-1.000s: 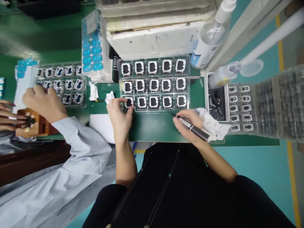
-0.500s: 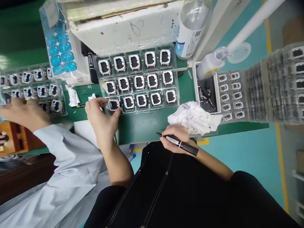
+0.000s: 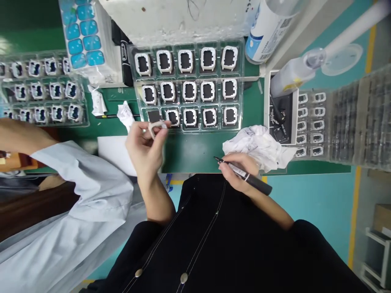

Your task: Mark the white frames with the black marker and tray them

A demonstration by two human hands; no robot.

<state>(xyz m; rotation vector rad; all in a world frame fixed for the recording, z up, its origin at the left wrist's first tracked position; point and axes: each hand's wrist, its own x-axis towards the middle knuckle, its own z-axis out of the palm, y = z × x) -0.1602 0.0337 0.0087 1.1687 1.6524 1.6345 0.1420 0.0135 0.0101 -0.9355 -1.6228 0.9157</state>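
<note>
Between the thumb and fingers of my left hand (image 3: 145, 150) is a small white watch-case frame (image 3: 158, 127), held tilted just in front of the clear plastic tray (image 3: 195, 129). The tray's front left pocket (image 3: 154, 115) shows only its dark bottom, while rows of similar white frames (image 3: 190, 118) sit in the other pockets. My right hand (image 3: 240, 171) grips a black marker pen (image 3: 249, 177), tip uncovered and pointing up and left over the table's front edge. A crumpled white cloth (image 3: 256, 147) lies just beyond that hand.
A co-worker's arm in a light blue sleeve (image 3: 88, 175) reaches in at left, near another filled tray (image 3: 45, 122). Behind stand a bag of blue pieces (image 3: 88, 42) and a labelled bottle (image 3: 267, 32). At right are a white box (image 3: 295, 118) and stacked trays (image 3: 342, 126).
My left hand has lifted the white watch-case frame out of the tray's front left pocket and drawn it toward me. My right hand still holds the marker. The co-worker's hand has moved out of view leftward.
</note>
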